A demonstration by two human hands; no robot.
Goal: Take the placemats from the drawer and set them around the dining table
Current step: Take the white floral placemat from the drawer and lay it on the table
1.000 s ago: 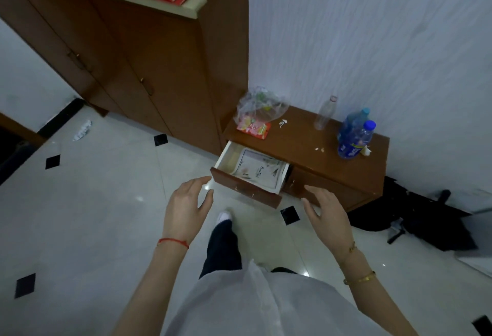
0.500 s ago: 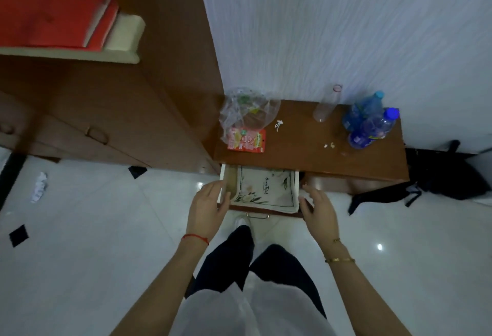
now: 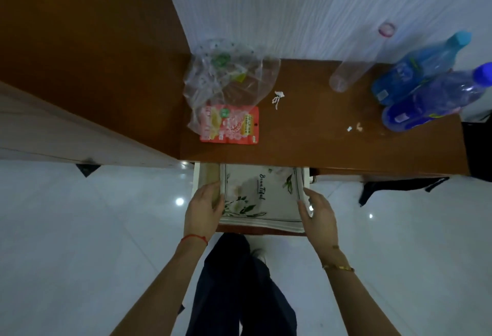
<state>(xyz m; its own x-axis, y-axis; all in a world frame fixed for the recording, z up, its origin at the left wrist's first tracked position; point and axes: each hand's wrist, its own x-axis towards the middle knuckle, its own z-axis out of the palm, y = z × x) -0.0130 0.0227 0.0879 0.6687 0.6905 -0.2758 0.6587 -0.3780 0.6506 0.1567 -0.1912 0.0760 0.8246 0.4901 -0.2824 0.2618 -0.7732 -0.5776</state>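
A stack of white placemats (image 3: 262, 197) with a green leaf print and dark border lies in the open drawer (image 3: 206, 175) of a low wooden cabinet (image 3: 306, 133). My left hand (image 3: 202, 210) clasps the stack's left edge, fingers curled around it. On the opposite side, my right hand (image 3: 319, 215) grips the right edge. The near edge of the stack overlaps the drawer front. How many mats are in the stack I cannot tell.
On the cabinet top sit a clear plastic bag (image 3: 229, 79), a red snack packet (image 3: 230, 125), a clear bottle (image 3: 354, 69) and two blue bottles (image 3: 426, 82). A tall wooden cupboard (image 3: 93, 42) stands left. A black bag (image 3: 476, 149) lies right. My legs stand on white floor tiles (image 3: 93, 242).
I have stepped up to the drawer and now look straight down into it. Both hands moved from the drawer's sides inward onto the edges of the placemat stack.
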